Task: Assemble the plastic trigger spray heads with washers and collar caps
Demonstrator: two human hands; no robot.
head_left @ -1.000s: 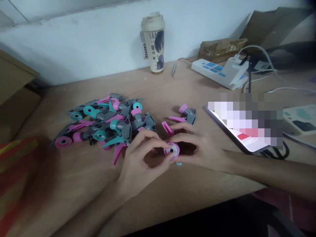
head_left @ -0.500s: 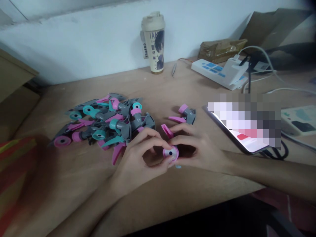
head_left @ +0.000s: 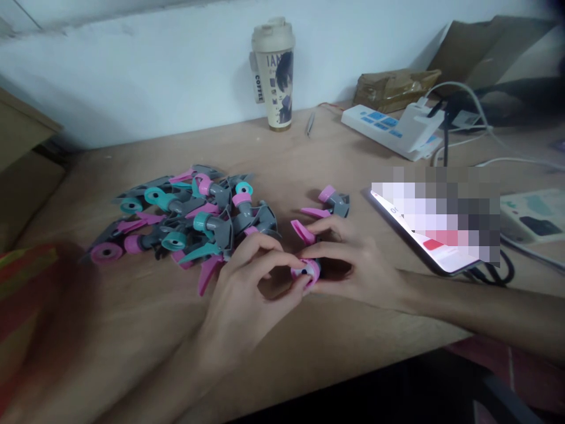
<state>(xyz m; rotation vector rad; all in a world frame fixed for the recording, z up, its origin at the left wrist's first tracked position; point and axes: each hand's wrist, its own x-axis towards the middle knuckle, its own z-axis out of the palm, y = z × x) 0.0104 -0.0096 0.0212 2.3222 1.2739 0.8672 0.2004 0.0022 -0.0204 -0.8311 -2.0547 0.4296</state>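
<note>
A trigger sprayer head with a pink collar (head_left: 312, 272) is held between my hands over the near part of the table. My right hand (head_left: 357, 259) grips its body, most of which is hidden behind the fingers; the pink trigger (head_left: 303, 232) pokes out above them. With thumb and fingertips, my left hand (head_left: 247, 288) pinches the collar's rim at the open end, where a dark central hole shows. Another pink and grey sprayer head (head_left: 336, 203) lies just beyond my right hand. Left of my hands is a pile of grey sprayer heads (head_left: 216, 229) with pink or teal collars and triggers.
A lidded coffee tumbler (head_left: 274, 76) stands by the wall, with tweezers (head_left: 311, 125) beside it. At the right are a power strip (head_left: 375, 125) with cables, a taped brown package (head_left: 392, 89) and a phone (head_left: 424, 235). Cardboard (head_left: 26, 135) borders the left side.
The collar has tilted slightly, and my left thumb and fingertip have shifted across its open end. My right hand keeps its grip. The view has moved a little.
</note>
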